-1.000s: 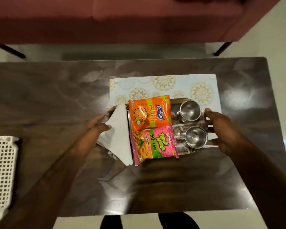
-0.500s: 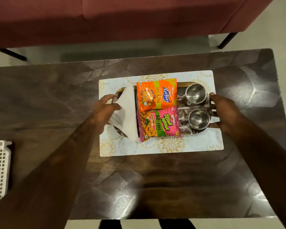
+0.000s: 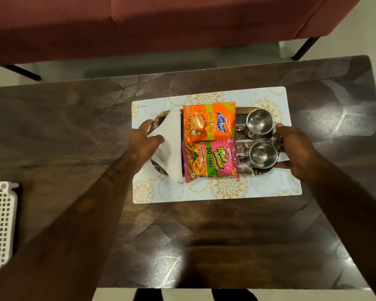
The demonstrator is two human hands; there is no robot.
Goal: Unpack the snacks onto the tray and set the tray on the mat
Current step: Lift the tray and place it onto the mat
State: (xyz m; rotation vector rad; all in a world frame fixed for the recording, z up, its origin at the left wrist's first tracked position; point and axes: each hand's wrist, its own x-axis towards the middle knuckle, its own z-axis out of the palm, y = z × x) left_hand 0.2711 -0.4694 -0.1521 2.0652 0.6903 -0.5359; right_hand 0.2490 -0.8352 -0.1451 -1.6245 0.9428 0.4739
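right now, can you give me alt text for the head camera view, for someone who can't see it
Two hands, the left hand and right hand, grip the ends of a wooden tray resting on a floral mat on a dark table. The tray holds folded napkins, an orange snack packet, a pink snack packet and two steel cups.

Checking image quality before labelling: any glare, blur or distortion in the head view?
Head view: bright glare patches on the glossy table, strongest right of the mat and near the front edge. Both snack packets' print reads sharply, so the tray area is in focus. The forearms near the lens look soft and dark. Wide-angle bend shows in the table's curved far edge. The cups reflect light.
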